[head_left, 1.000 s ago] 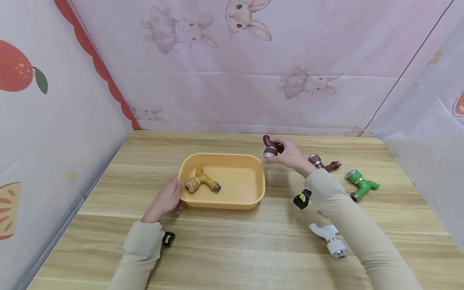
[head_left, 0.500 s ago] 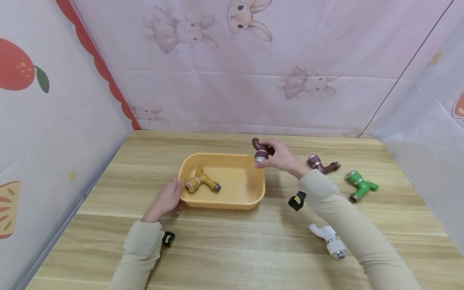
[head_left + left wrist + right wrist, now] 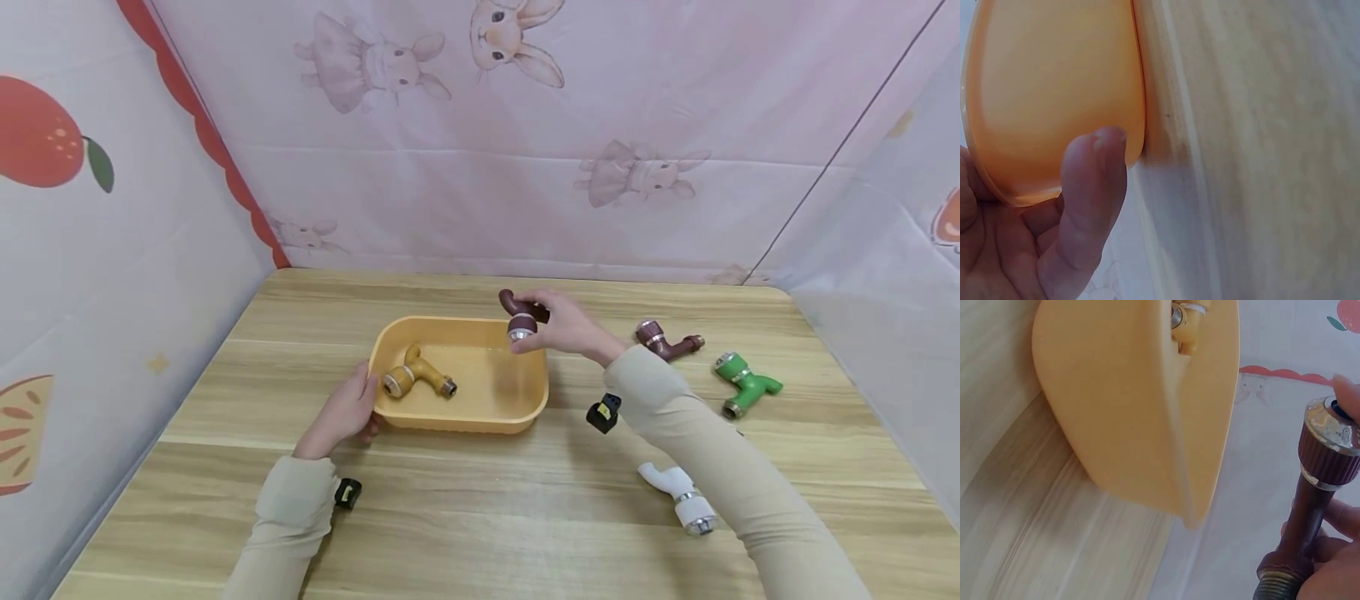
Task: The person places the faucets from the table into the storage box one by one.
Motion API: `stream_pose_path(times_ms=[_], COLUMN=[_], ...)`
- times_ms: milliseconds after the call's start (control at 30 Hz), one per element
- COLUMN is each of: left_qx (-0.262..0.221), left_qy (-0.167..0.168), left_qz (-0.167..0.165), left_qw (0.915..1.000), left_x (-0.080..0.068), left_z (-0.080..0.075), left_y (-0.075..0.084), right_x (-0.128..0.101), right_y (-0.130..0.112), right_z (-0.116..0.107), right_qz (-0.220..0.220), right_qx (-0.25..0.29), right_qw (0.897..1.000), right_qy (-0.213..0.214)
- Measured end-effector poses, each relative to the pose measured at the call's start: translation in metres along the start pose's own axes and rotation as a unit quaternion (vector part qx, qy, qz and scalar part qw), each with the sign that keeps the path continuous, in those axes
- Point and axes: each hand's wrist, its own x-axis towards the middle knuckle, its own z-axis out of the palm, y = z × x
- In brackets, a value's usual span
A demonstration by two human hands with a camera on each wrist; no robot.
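Right hand (image 3: pixel 564 323) gripping a maroon faucet (image 3: pixel 522 323), left hand (image 3: pixel 346 408) clasping a yellow tray (image 3: pixel 461 425), mustard faucet (image 3: pixel 417 369) near left fingertips

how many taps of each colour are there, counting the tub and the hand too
yellow: 1, the yellow tap in the tub
maroon: 2, the held tap in the right hand and the maroon tap on the table
green: 1, the green tap
white: 1, the white tap
total: 5 in plain view
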Motion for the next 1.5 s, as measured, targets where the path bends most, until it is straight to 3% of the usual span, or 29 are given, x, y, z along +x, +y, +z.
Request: stream_pose_path(times_ms=[900, 1133, 1500], left_qx=[0.004, 0.005, 0.005], left_qy=[0.006, 0.007, 0.001], left_qz=[-0.004, -0.004, -0.004], left_qw=[1.0, 1.0, 1.0], left_x=[0.0, 0.0, -0.001], left_z=[0.002, 0.002, 0.001], left_y=[-0.004, -0.004, -0.001], right_x=[0.017, 0.023, 0.033], right_y=[-0.024, -0.029, -0.033], right_z=[0.017, 0.02, 0.026], right_qz=[-0.06, -0.085, -0.088], right_qx=[-0.015, -0.039, -0.087], right_qw=[0.994, 0.99, 0.98], right_qy=[-0.086, -0.11, -0.155])
